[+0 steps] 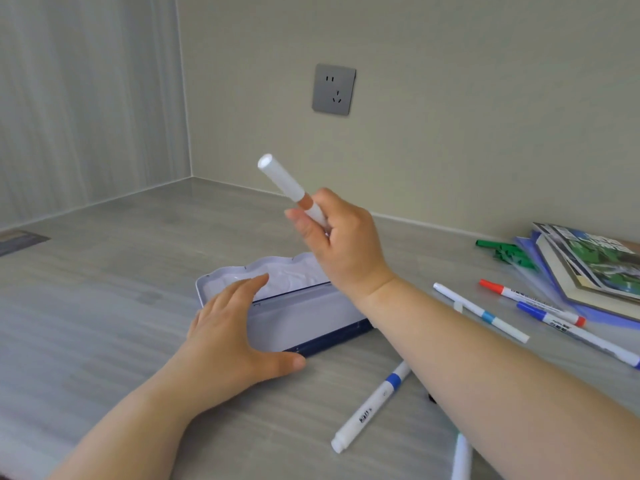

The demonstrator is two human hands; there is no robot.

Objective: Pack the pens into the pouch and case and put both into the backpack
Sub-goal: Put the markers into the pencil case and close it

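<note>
An open metal pen case (pixel 304 320), white inside with a dark blue rim, lies on the grey desk (pixel 104 289). My left hand (pixel 230 336) rests on the case's left end with straight fingers. My right hand (pixel 337 237) is raised above the case and grips a white marker with an orange band (pixel 289 187), its cap end pointing up and left. Several loose markers lie on the desk: a blue-banded one (pixel 372 405) in front of the case, a light-blue-banded one (pixel 479 311), a red-capped one (pixel 530 301) and a blue-capped one (pixel 578 334) to the right.
Books and folders (pixel 588 268) are stacked at the right edge, with green pieces (pixel 505 252) beside them. Another marker (pixel 462 457) pokes out under my right forearm. A wall socket (pixel 334 89) is straight ahead. Neither pouch nor backpack is in view.
</note>
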